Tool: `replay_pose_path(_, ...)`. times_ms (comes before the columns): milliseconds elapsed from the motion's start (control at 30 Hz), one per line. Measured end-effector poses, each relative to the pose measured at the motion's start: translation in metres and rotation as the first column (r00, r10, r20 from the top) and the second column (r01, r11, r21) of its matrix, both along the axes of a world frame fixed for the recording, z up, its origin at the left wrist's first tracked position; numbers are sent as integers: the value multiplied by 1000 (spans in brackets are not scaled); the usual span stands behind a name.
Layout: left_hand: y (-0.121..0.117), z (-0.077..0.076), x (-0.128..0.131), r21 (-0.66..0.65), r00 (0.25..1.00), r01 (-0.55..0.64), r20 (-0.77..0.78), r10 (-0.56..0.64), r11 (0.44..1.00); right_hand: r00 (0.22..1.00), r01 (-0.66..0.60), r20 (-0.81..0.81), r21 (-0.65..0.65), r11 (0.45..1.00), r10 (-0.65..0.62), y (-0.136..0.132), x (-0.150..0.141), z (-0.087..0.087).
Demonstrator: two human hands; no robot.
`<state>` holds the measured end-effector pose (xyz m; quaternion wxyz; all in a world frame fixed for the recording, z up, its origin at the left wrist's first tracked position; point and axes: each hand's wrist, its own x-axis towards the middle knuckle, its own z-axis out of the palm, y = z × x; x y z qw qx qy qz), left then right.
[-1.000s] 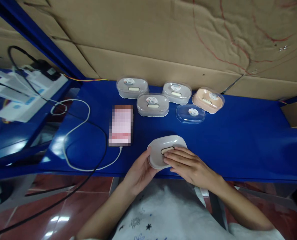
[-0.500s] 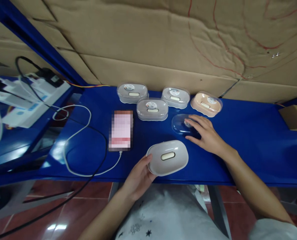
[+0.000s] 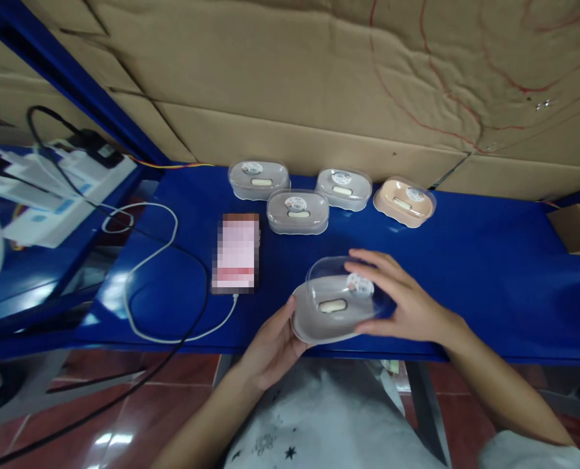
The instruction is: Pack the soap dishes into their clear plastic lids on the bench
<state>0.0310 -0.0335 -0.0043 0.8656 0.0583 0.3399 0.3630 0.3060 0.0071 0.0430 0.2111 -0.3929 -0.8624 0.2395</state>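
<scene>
Near the front edge of the blue table, my left hand [image 3: 277,342] grips the left end of a grey soap dish [image 3: 314,326], thumb at the rim and fingers beneath. A pale oblong piece shows in the middle of the dish. My right hand [image 3: 397,296] is closed around the right end of a clear plastic lid [image 3: 326,267] with a round label. The lid overlaps the top of the dish, set off toward the back and right. Whether lid and dish touch cannot be told.
Behind stand several lidded soap dishes, including a grey one [image 3: 298,221] and a peach one [image 3: 400,207]. A phone [image 3: 235,254] on a white cable lies left of my hands. A crowded power strip [image 3: 50,221] sits at far left. Cardboard [image 3: 270,85] lines the back.
My right hand has lifted the clear lid off the table and brought it toward me, over the grey dish. My left hand and the dish have barely moved.
</scene>
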Motion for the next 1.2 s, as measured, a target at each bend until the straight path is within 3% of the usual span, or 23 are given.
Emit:
replay_pose_path(133,0,2,-1,36,999,3,36,-5,999,996,-82,50,50,995,80,-19,-20,0)
replay_pose_path(333,-4,-2,-2,108,999,2,32,-6,994,995,-76,72,69,995,71,-20,-21,-4)
replay_pose_path(500,-10,-3,0,287,997,-53,-43,68,957,995,-84,57,60,995,81,-21,-25,-7)
replay_pose_path(633,-11,2,2,350,982,-54,-151,113,935,995,-98,37,59,993,96,-26,-27,-15)
replay_pose_path(700,-11,4,0,382,977,-41,-177,117,923,994,-83,-67,6,997,83,-29,-25,-21)
replay_pose_path(767,-12,5,-4,431,978,-23,-177,109,902,970,-4,-240,-115,993,-24,-33,-24,-25)
replay_pose_path(867,-16,7,-10,516,981,16,-175,87,856,887,26,-414,-397,917,-205,-38,-22,-31)
replay_pose_path(933,-19,8,-13,550,981,26,-174,84,835,857,-31,-459,-500,866,-234,-42,-21,-33)
replay_pose_path(1100,-23,7,-14,568,977,53,-201,76,821,855,35,-453,-436,899,-253,-48,-21,-39)
replay_pose_path(1200,-21,4,-10,579,978,-6,-167,126,815,831,86,-475,-403,911,-289,-48,-26,-42)
